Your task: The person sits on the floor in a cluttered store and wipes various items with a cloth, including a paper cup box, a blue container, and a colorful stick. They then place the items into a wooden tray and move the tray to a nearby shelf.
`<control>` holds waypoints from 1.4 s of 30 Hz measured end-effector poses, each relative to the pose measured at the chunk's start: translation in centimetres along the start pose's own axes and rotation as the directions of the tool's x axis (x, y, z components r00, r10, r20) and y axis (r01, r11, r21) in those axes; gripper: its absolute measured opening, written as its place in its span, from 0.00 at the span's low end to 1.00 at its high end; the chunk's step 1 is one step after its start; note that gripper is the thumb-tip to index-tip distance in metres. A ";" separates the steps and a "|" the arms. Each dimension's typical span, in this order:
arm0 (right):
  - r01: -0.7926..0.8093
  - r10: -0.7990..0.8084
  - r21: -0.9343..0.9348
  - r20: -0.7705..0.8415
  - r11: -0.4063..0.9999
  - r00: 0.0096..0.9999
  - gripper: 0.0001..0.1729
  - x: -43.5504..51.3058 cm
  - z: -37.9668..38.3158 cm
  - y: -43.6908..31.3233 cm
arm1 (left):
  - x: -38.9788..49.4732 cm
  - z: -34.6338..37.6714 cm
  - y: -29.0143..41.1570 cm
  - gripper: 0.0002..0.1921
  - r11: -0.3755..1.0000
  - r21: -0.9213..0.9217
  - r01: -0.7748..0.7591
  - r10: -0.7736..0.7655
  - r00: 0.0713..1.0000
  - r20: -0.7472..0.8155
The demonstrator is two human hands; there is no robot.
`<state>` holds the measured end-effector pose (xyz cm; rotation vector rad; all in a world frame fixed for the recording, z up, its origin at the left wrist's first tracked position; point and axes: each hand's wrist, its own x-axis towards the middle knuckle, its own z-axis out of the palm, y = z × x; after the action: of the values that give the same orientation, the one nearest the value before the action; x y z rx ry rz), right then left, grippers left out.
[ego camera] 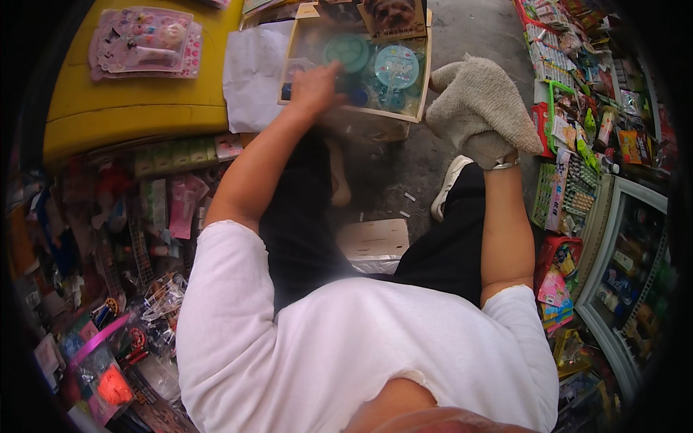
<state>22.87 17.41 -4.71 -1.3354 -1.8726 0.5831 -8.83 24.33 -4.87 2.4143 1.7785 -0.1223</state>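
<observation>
A shallow box with a pale rim lies before me, holding a green round case, a light-blue round case with a cartoon picture, and dark blue items at its near edge. Over the box's left part reaches my left hand, slightly blurred; whether its fingers hold anything is hidden. Right of the box, a grey-beige terry cloth drapes over my right hand, of which only a little shows at the cloth's left edge. Cards with animal pictures stand at the box's far side.
A yellow surface at left bears pink toy packs; white paper lies beside the box. Packaged goods crowd both sides, with a glass-fronted cabinet at right. A white box and paper scraps lie on the floor between my legs.
</observation>
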 end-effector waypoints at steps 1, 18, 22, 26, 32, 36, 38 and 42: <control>0.002 0.000 -0.093 0.021 0.996 1.000 0.22 0.2 0.0 -0.3 | 0.1 -0.1 -0.1 0.25 1.000 -0.006 0.000 0.000 1.000 0.022; 0.207 -0.078 -0.594 0.235 0.777 0.969 0.30 1.7 -2.2 -1.5 | 0.1 -3.1 -2.9 0.18 0.989 -0.016 -0.144 0.145 0.987 0.069; 0.208 -0.109 -0.596 0.199 0.776 0.974 0.30 1.6 -2.1 -1.3 | 0.5 -6.3 -7.7 0.14 0.900 -0.436 0.001 -0.163 0.928 -0.335; 0.161 -0.102 -0.531 0.139 0.832 0.985 0.29 1.4 -1.5 -2.0 | -0.1 -6.8 -9.8 0.13 0.761 -0.648 0.035 -0.308 0.898 -0.314; 0.136 -0.087 -0.485 0.123 0.864 0.989 0.29 1.8 -1.7 -2.1 | -0.2 -4.7 -8.0 0.15 0.941 -0.262 0.213 -0.207 0.977 0.052; 0.132 -0.076 -0.474 0.135 0.871 0.988 0.28 1.7 -1.7 -2.4 | 0.3 -3.1 -7.1 0.16 0.966 -0.150 0.212 -0.221 0.974 -0.048; 0.132 -0.073 -0.473 0.141 0.871 0.987 0.28 1.8 -1.6 -2.6 | 0.9 -2.3 -6.8 0.16 0.976 -0.148 0.160 -0.174 0.981 -0.086; 0.134 -0.070 -0.475 0.150 0.870 0.986 0.28 2.2 -1.3 -2.8 | 1.9 -1.9 -6.4 0.18 0.995 -0.016 0.101 -0.102 0.994 -0.043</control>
<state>21.89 18.37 -1.18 -1.5228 -2.2802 0.1428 -14.40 28.30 -3.66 2.3352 1.9149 -0.0684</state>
